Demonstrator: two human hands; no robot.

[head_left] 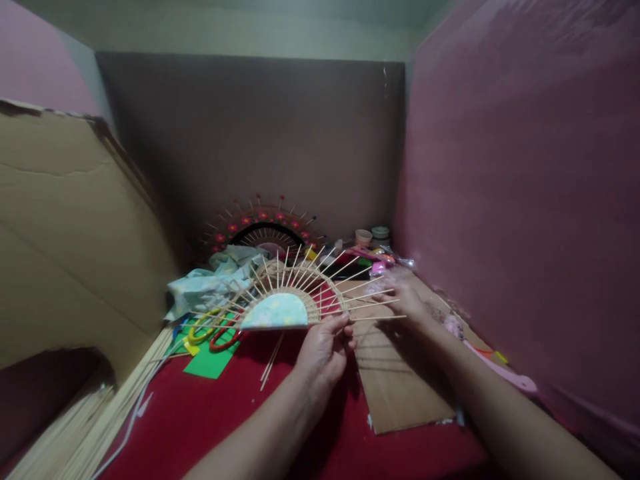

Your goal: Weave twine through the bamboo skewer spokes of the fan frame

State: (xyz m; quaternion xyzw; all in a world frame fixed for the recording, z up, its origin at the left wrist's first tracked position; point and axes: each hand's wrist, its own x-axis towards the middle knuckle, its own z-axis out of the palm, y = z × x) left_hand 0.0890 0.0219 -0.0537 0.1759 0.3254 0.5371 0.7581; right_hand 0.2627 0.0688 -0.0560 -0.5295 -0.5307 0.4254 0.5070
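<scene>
My left hand [327, 347] is closed on the lower right edge of a half-round stick fan [300, 300]. The fan has a light-blue cloth centre [277, 312], and thin wooden sticks spread out from it like rays. Twine is woven round the cloth, and a second woven arc runs farther out across the sticks. My right hand [405, 303] is beside the stick ends on the right, its fingers drawn together and partly behind the sticks. Whatever it pinches is too small to make out.
Behind stands a larger flowered stick fan [265, 220]. Blue cloth [215, 280], scissors with yellow and red handles [225, 340] and green paper [213, 357] lie left. A cardboard sheet [400, 387] rests on the red tabletop [225, 427]. Cardboard [75, 233] rises at left; a pink wall borders the right.
</scene>
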